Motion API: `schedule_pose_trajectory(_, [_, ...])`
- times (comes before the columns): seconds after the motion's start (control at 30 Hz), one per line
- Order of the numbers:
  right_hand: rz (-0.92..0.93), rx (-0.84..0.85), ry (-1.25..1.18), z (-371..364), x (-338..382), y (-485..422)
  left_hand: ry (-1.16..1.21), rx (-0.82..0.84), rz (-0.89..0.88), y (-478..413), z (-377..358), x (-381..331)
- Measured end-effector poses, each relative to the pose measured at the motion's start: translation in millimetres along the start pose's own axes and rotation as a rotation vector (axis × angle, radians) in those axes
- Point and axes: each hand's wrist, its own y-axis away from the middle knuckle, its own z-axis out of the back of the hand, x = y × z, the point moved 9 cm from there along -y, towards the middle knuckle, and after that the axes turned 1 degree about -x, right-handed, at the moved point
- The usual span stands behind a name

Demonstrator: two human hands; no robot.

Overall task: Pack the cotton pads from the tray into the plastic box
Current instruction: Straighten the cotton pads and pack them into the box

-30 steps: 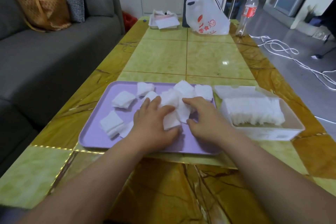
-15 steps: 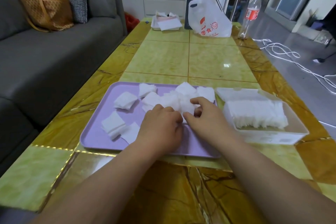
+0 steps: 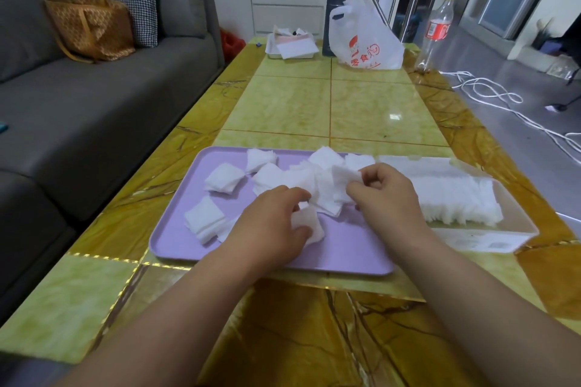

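Two hands work over the lilac tray (image 3: 169, 229), both busy with cotton pads (image 3: 327, 195). Our left hand (image 3: 270, 229) has its fingers curled round a small bunch of pads, the thumb holding a white square in place. Our right hand (image 3: 383, 195), just to the right of it, pinches the edge of a pad between thumb and forefinger at the near side of the heap, with the other fingers curled in. The main heap lies between and just beyond both hands. A few loose stacks (image 3: 204, 220) sit on the tray to the left of the left hand and beyond it. Just to the right of the right hand stands the plastic box (image 3: 518, 226), open, with a packed row of pads (image 3: 456, 201) standing on edge inside. Tray and box rest on the yellow-green tiled surface (image 3: 314, 104).
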Motion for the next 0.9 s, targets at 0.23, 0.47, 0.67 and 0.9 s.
schedule_pose_trajectory(0.23, [-0.067,0.037,-0.082,6.1,-0.2,11.0,0.454,-0.149,0.085,5.0,17.3,1.1])
schedule_pose_trajectory(0.47, [-0.059,0.032,-0.151,15.1,2.7,13.1,1.12,-0.156,0.251,6.3,12.9,6.8])
schedule_pose_trajectory(0.67, [-0.167,0.055,-0.31,10.2,-7.1,9.5,1.376,-0.015,0.26,1.4,-6.0,-3.6])
schedule_pose_trajectory(0.9, [-0.3,0.142,-0.442,-9.3,-18.4,9.6,1.313,0.047,0.21,1.3,-7.0,-6.3])
